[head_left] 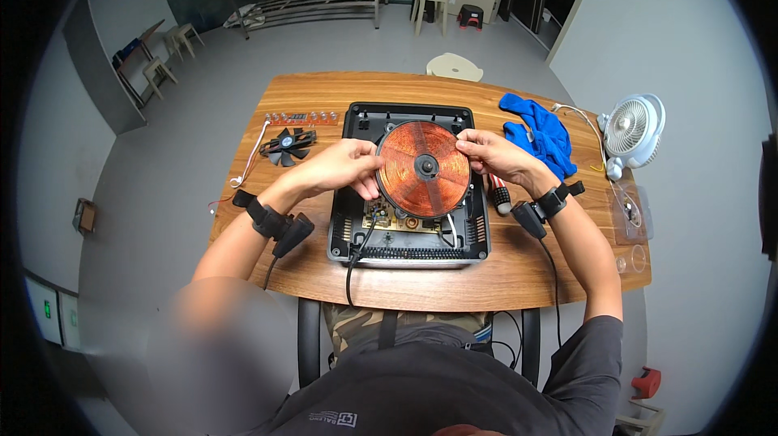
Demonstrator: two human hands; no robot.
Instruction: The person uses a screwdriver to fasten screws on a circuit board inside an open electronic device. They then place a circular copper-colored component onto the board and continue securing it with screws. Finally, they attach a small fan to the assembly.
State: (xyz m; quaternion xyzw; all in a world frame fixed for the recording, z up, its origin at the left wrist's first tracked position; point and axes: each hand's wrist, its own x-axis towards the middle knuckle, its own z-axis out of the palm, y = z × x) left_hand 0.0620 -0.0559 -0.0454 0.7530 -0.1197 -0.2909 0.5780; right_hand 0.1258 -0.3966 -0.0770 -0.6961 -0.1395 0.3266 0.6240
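A round copper induction coil [405,162] with a black hub sits over the open black housing of an induction cooker [339,233]. My left hand [350,167] grips the coil's left rim, fingers closed on it. On the upper right rim, my right hand [494,152] pinches the edge between thumb and fingers. Below the coil, part of a circuit board [381,213] shows inside the housing; the coil hides the rest. A black cable [356,258] runs out over the housing's front edge. Whether the coil touches its supports I cannot tell.
Left of the housing lie a black fan [287,147] and a red strip board [304,119] with a wired plug. To the right are a screwdriver [500,195], a blue cloth [539,134], a white desk fan [634,130] and a clear plastic box [632,215].
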